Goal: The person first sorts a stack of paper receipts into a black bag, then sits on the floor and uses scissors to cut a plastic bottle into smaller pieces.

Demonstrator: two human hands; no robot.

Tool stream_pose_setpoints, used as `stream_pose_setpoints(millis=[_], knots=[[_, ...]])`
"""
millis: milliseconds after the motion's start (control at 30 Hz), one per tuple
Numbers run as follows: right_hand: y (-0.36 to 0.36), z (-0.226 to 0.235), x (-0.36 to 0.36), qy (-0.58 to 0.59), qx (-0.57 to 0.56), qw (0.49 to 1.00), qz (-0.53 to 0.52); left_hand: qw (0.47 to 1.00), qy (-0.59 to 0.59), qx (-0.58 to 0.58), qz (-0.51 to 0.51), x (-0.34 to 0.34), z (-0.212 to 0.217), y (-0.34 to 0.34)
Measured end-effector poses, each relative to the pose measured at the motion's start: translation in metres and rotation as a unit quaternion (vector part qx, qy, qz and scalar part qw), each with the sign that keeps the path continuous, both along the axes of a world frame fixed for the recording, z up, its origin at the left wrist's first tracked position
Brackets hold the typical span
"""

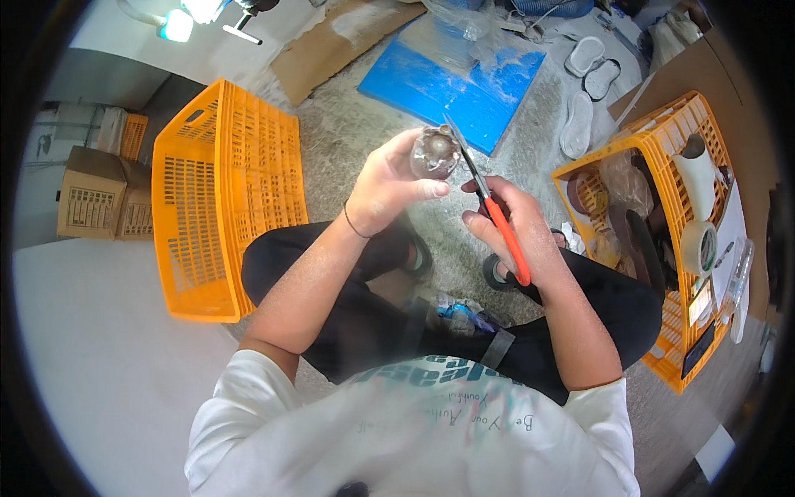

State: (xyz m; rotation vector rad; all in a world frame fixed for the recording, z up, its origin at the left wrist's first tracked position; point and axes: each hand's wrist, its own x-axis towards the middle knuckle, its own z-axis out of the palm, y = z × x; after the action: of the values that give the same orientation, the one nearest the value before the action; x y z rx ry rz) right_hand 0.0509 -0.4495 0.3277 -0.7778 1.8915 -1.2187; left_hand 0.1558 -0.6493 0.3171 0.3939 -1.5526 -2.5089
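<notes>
1. Between your two hands, held up over your crossed legs, sits a small rounded object wrapped in clear crinkled film (435, 153). Your left hand (389, 186) is clenched around it from the left, thumb stretched along its lower edge.
2. Your right hand (517, 232) grips a pair of scissors with orange handles (489, 195). The thin metal blades reach up and left until their tip lies at the top of the wrapped object, touching it or just beside it; I cannot tell which.
3. The risk as I judge it: the blade tip works very near your left fingertips, and the film looks slick and glossy. If the object turns in your grip, the point could skid off the wrap toward your thumb.
4. The object under the film looks brown and domed. A cut pressed too deep could mark it; a shallow, outward angle would be safer.
5. Left of your left hand stands an orange plastic crate (219, 199), tipped on its side, its walls a stiff slotted grid.
6. Right of your right hand is a second orange crate (662, 141), upright and crowded with a roll of pale tape (700, 244), dark curved pieces and soft plastic bags. An elbow swung wide could catch its rim.
7. Beyond both hands lie a flat blue board (451, 83) dusted white, a sheet of brown cardboard (335, 41) and pale shoe soles (580, 124), all on a rough grey carpet (348, 124).
</notes>
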Motion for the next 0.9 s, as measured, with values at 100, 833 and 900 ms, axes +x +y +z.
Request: stream_pose_setpoints(millis=[100, 833, 900], knots=[[-0.001, 0.003, 0.001, -0.012, -0.007, 1.000, -0.005, 0.999, 0.040, -0.010, 0.016, -0.002, -0.003, 0.004], [0.000, 0.007, 0.003, 0.052, -0.001, 0.996, -0.071, 0.932, 0.096, 0.343, -0.065, -0.001, -0.025, -0.011], [-0.001, 0.007, 0.006, 0.079, 0.020, 0.995, -0.059, 0.927, 0.105, 0.356, -0.051, 0.000, -0.030, -0.011]])
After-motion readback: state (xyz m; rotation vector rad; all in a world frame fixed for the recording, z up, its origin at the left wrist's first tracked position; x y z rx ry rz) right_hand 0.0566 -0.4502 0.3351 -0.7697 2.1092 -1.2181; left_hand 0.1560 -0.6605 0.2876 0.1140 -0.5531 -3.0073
